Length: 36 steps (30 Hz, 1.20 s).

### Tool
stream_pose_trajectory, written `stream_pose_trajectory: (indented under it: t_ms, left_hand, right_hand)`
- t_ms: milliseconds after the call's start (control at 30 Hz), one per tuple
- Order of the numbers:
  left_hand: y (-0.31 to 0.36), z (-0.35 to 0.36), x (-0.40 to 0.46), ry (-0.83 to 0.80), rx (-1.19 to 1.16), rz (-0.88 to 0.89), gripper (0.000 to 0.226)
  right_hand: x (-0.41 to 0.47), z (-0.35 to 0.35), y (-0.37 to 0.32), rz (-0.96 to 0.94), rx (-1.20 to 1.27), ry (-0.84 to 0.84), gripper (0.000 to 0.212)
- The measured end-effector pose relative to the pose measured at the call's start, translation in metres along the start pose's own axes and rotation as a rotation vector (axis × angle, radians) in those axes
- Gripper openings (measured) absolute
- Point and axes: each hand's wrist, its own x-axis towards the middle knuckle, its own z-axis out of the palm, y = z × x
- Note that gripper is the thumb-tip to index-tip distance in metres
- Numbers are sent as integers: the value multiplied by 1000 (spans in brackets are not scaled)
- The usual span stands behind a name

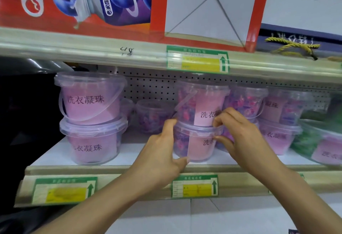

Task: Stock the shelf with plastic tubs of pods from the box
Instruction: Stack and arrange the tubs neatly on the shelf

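Clear plastic tubs of purple pods with pink labels stand stacked two high on the shelf (pixel 129 152). In the middle stack, a top tub (pixel 201 102) sits on a bottom tub (pixel 198 143). My left hand (pixel 162 152) holds the bottom tub's left side, thumb low at its front. My right hand (pixel 238 133) pinches at the seam between the two tubs on their right. A left stack has an upper tub (pixel 88 96) on a lower tub (pixel 92 141). The box is out of view.
More tubs stand behind (pixel 153 115) and to the right (pixel 277 133). A green-filled tub (pixel 318 145) is at far right. The upper shelf edge (pixel 92 48) hangs close above the stacks, carrying a red juice carton (pixel 83 0). Something dark lies at the left.
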Motion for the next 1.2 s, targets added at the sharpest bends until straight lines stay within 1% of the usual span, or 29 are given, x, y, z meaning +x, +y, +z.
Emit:
stream_pose_trajectory:
  t_ms: [67,133,167,233,267,300,433,533,633,733,800,867,900,967,1033,1100,1200]
  left_hand:
    - [1,-1,2,-40,-15,-7,77]
    - [-2,-6,7,-26,56,5,70]
    - [-4,-10,12,32,142,14,64]
    - [-11,-20,27,200,335,21,56]
    - [-14,-24,36,248,397,14,55]
    - [-16,-27,46,255,450,0,55]
    - [-14,-26,81,100,660,-126,49]
    - [-10,-22,92,107,818,-125,42]
    - [-8,-22,87,143,832,-125,40]
    - [-8,-27,72,151,756,-207,48]
    - [-7,-30,64,167,730,-223,53]
    - [-5,-28,64,199,730,-153,56]
    - [-3,-27,67,205,729,-104,53]
    - [3,-23,75,175,765,-60,42]
    - [5,-22,82,140,824,-96,36]
    - [5,-25,83,139,873,-125,37]
    - [2,-31,77,150,952,-111,40]
  right_hand:
    - [-1,-1,5,3,-6,11,34]
    - [-2,-1,7,-2,-8,20,35]
    - [-2,-1,8,-9,-9,23,35]
    - [-3,-1,7,-19,-10,30,36]
    - [-3,-1,7,-27,-10,34,36]
    - [-4,-1,7,-37,-11,39,37]
    - [-7,-1,7,-54,-6,58,39]
    - [-8,-2,7,-54,1,60,39]
    - [-9,-2,9,-49,-13,59,40]
    - [-10,-4,11,-53,-20,58,41]
    - [-10,-3,11,-59,-12,59,39]
    - [-10,-2,11,-62,-5,62,39]
    - [-9,-2,11,-62,-4,65,40]
    - [-9,-3,10,-56,-3,71,42]
    - [-10,-4,9,-44,-11,74,42]
    - [-10,-4,8,-44,-21,70,43]
    - [-10,-4,8,-44,-13,65,43]
